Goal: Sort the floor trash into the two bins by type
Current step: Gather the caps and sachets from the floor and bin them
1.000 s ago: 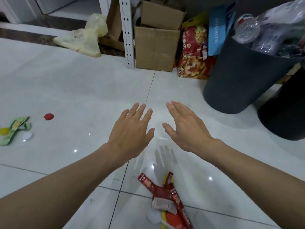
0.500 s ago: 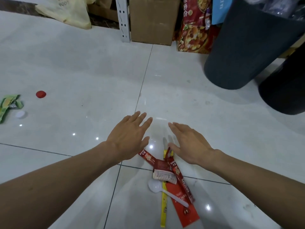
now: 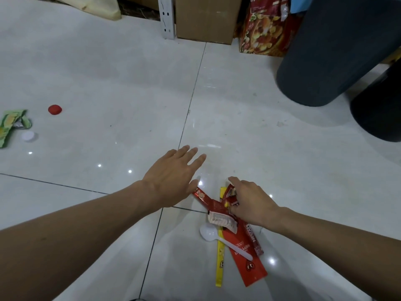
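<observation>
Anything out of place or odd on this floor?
Only the expected litter: red wrappers and a white spoon heaped at the right hand, plus a red cap, white cap and green wrapper far left. Nothing spilled or broken.

The floor tiles [image 3: 108, 83] are polished and glossy, with small white glints on them. The red sachets [image 3: 249, 266] look like shiny printed film, and the spoon [image 3: 208, 232] is smooth white plastic. The cardboard box [image 3: 206, 18] is dull brown paperboard — the grey bin [image 3: 336, 51] looks like matt plastic.
</observation>
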